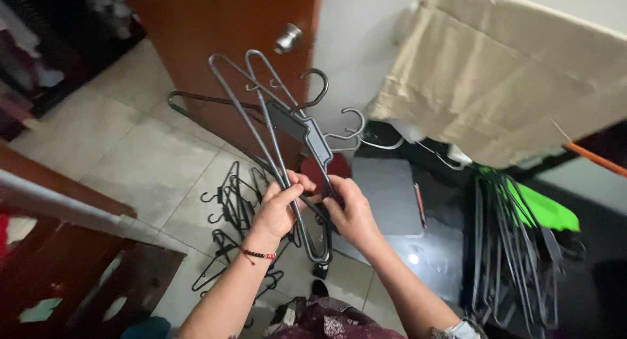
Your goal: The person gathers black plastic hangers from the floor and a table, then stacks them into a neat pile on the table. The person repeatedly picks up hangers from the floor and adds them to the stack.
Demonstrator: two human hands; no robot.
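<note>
You held a bunch of grey hangers (287,136) in front of you, above the floor (130,149), their hooks pointing up and to the right. Your left hand (277,211) was clenched around their bars, and your right hand (353,211) pinched them just beside it. More dark hangers (232,205) lay in a pile on the floor below your left hand. At the right, other hangers (516,247) hung under a beige cloth (509,78). A brown door (222,45) stood behind.
</note>
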